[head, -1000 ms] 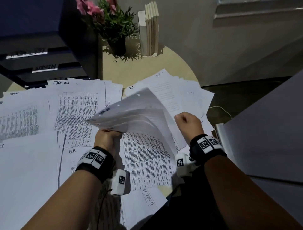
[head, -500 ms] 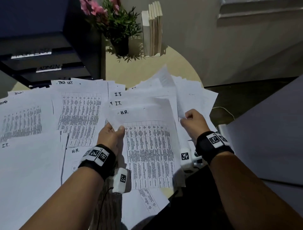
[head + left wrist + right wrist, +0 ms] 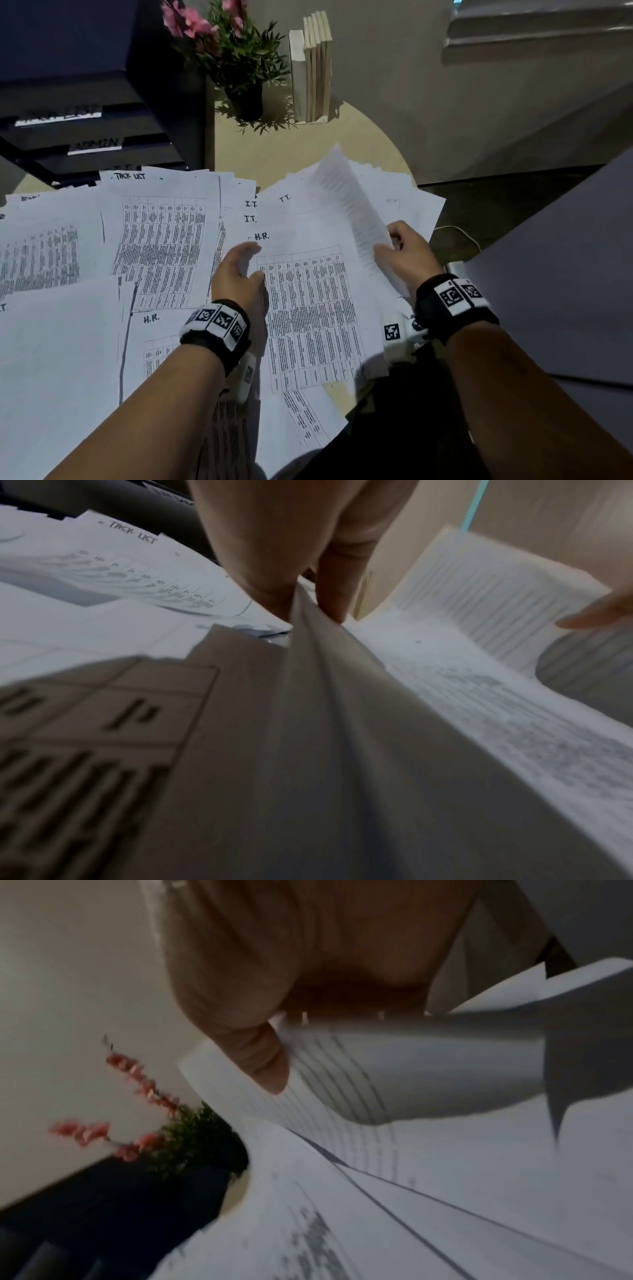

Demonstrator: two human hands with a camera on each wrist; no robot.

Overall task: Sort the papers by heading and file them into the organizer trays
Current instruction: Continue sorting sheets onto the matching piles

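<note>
White printed papers cover the table. A sheet headed H.R. (image 3: 308, 308) tops the pile in front of me, with sheets headed I.T. (image 3: 250, 219) just behind it and a task list sheet (image 3: 161, 236) to the left. My left hand (image 3: 239, 274) pinches the left edge of the H.R. pile between thumb and finger (image 3: 329, 588). My right hand (image 3: 402, 253) grips a bundle of lifted sheets (image 3: 346, 198) that stands curled on edge at the pile's right side. The black organizer trays (image 3: 85, 144) with white labels stand at the back left.
A potted plant with pink flowers (image 3: 239, 58) and a row of upright books (image 3: 313, 68) stand at the back of the round beige table (image 3: 370, 147). A grey slab (image 3: 565, 274) lies close on the right. A white cable (image 3: 455, 231) runs past the table's right edge.
The sheets that arched across the pile have swung to the right and now stand up in my right hand, and the H.R. sheet has come into view. My left hand slid slightly forward.
</note>
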